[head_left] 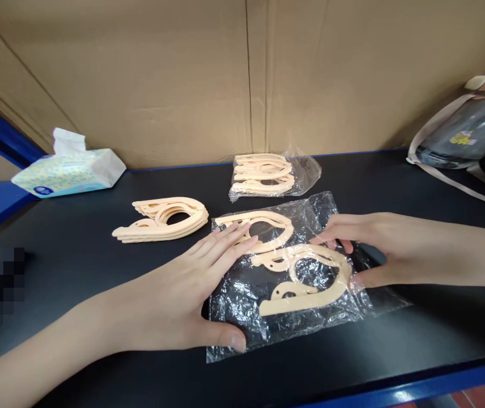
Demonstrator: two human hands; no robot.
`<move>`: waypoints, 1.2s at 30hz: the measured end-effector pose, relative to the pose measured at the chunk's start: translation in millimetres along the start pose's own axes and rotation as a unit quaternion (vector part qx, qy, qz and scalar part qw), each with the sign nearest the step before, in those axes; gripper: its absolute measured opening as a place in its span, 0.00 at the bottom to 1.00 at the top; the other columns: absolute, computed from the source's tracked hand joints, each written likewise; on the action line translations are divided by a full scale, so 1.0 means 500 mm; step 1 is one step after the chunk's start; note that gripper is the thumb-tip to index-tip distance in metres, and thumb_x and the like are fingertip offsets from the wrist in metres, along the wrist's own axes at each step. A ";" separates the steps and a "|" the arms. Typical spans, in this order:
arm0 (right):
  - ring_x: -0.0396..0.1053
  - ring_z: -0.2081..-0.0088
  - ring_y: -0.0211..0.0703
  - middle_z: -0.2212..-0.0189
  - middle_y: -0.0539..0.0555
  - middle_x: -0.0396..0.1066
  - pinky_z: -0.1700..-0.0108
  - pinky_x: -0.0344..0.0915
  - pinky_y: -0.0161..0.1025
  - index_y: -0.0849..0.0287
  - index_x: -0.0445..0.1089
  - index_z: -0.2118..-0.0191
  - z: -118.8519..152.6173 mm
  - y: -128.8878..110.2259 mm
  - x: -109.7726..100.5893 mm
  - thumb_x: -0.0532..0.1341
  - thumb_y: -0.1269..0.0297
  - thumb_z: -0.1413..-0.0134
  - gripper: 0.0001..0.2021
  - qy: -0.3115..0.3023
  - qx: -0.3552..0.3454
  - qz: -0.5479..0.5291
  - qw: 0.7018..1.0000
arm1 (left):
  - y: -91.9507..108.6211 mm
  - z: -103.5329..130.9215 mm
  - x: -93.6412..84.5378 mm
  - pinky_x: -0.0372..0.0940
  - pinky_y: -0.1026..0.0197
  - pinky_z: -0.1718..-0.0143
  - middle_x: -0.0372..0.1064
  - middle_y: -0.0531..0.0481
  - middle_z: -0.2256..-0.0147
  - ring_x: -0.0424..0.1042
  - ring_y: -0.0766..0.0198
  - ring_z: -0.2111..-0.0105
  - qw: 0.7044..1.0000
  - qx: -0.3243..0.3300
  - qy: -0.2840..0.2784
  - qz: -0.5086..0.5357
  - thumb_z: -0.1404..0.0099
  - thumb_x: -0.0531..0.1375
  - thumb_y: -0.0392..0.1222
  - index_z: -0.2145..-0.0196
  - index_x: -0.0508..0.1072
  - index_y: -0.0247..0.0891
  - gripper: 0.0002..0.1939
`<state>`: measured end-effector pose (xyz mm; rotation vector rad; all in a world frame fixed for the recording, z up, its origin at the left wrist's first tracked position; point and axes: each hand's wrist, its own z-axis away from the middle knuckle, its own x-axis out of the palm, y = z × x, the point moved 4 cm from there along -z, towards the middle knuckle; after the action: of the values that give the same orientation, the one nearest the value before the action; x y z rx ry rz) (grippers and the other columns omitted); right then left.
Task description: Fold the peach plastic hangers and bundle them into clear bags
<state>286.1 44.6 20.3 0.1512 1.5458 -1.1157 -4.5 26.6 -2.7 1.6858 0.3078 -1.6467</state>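
Note:
A clear plastic bag [242,309] lies on the black table in front of me, with cream folding hangers in it. One folding hanger [285,226] is toward the back of the bag, and another folding hanger [306,303] is nearer to me. My left hand [178,294] rests flat on the bag's left side, fingers spread over the back hanger and thumb near the front edge. My right hand [374,249] curls its fingers and thumb round the rounded right end of the nearer hanger. Whether those fingertips are inside the bag, I cannot tell.
A stack of loose folding hangers [164,221] lies left of the bag. Behind it is another bagged set of hangers [263,173]. A tissue pack [72,173] stands back left; a clear bottle with a strap [459,133] is at right. Cardboard [161,85] walls the back.

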 end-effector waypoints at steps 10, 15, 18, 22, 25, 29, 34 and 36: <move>0.73 0.52 0.49 0.51 0.51 0.75 0.49 0.69 0.45 0.45 0.70 0.38 -0.029 -0.020 0.017 0.69 0.54 0.45 0.28 -0.051 -0.006 -0.098 0.994 | 0.002 0.005 -0.002 0.49 0.44 0.29 0.38 0.48 0.26 0.41 0.44 0.27 0.999 -0.004 0.031 0.016 0.38 0.61 0.72 0.26 0.43 0.51 0.53; 0.72 0.47 0.49 0.48 0.52 0.75 0.44 0.66 0.45 0.48 0.74 0.44 -0.039 -0.023 0.023 0.68 0.55 0.42 0.21 -0.026 -0.048 -0.136 0.989 | 0.008 0.006 -0.007 0.48 0.43 0.28 0.40 0.49 0.26 0.43 0.45 0.27 0.999 -0.002 0.028 0.016 0.38 0.61 0.72 0.26 0.42 0.53 0.53; 0.73 0.51 0.48 0.51 0.52 0.76 0.48 0.68 0.44 0.50 0.77 0.48 -0.047 -0.026 0.032 0.67 0.52 0.42 0.18 -0.015 -0.052 -0.131 0.990 | 0.008 0.004 -0.007 0.49 0.43 0.29 0.42 0.48 0.26 0.43 0.44 0.27 0.999 0.006 0.030 0.024 0.38 0.63 0.70 0.27 0.44 0.53 0.52; 0.74 0.54 0.46 0.53 0.52 0.75 0.50 0.69 0.44 0.51 0.77 0.49 -0.053 -0.030 0.037 0.68 0.49 0.43 0.19 0.003 -0.048 -0.114 0.992 | 0.007 0.003 -0.006 0.51 0.42 0.29 0.42 0.48 0.26 0.43 0.44 0.27 0.999 0.007 0.028 0.030 0.38 0.63 0.69 0.27 0.44 0.54 0.51; 0.73 0.53 0.46 0.52 0.52 0.74 0.49 0.68 0.44 0.48 0.76 0.47 -0.054 -0.031 0.040 0.67 0.49 0.42 0.20 0.009 -0.054 -0.103 0.993 | 0.007 0.005 -0.006 0.50 0.41 0.29 0.40 0.48 0.26 0.41 0.44 0.27 0.999 0.005 0.026 0.030 0.37 0.61 0.71 0.27 0.43 0.54 0.51; 0.73 0.53 0.45 0.53 0.51 0.74 0.51 0.69 0.43 0.49 0.76 0.46 -0.053 -0.029 0.042 0.67 0.49 0.42 0.20 0.009 -0.052 -0.090 0.995 | 0.009 0.007 -0.005 0.48 0.42 0.29 0.40 0.50 0.26 0.41 0.45 0.27 0.999 0.003 0.026 0.028 0.37 0.61 0.71 0.27 0.42 0.55 0.51; 0.73 0.50 0.46 0.51 0.51 0.74 0.47 0.68 0.42 0.48 0.75 0.45 -0.051 -0.028 0.041 0.68 0.49 0.43 0.21 0.008 -0.057 -0.096 0.994 | 0.005 0.002 -0.011 0.49 0.40 0.29 0.39 0.50 0.26 0.41 0.45 0.27 1.000 -0.003 0.006 0.024 0.38 0.61 0.72 0.27 0.43 0.56 0.51; 0.73 0.51 0.46 0.52 0.52 0.75 0.48 0.68 0.42 0.48 0.76 0.45 -0.052 -0.030 0.040 0.68 0.48 0.43 0.22 0.011 -0.061 -0.096 0.993 | 0.004 -0.001 -0.014 0.48 0.38 0.29 0.37 0.49 0.25 0.39 0.44 0.27 1.000 0.002 -0.021 0.019 0.37 0.61 0.71 0.27 0.42 0.55 0.51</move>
<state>251.8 45.3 9.1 -0.0705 1.6694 -1.1686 -3.8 28.0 4.4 1.6479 0.2509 -1.6531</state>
